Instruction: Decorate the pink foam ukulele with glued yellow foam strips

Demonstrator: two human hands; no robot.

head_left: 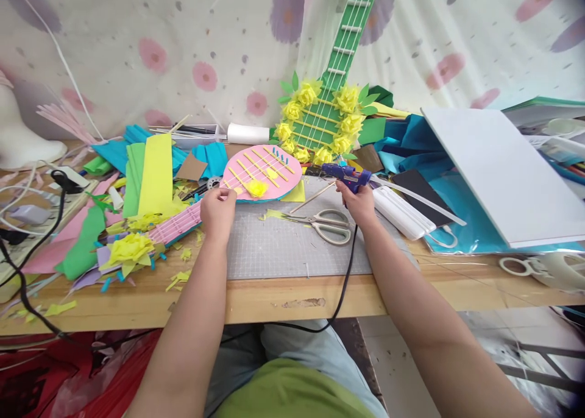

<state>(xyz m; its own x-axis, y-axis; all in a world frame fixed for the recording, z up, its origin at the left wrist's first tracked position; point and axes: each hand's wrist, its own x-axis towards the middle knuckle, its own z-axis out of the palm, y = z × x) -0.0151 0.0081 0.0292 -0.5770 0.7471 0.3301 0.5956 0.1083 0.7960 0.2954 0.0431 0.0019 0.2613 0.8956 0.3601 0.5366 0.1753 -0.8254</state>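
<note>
On the desk (256,300), the left hand (218,214) curls at a pink paper guitar (261,172), probably steadying it, its grip unclear, while the right hand (359,205) grasps a glue gun (346,175), nozzle aimed guitar-side.

right fingers (348,196) grip a blue glue gun (350,177).

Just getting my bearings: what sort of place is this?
Probably a craft workspace: a glue gun in the right hand, scissors on a gridded mat, and a pink guitar-shaped piece.
</note>
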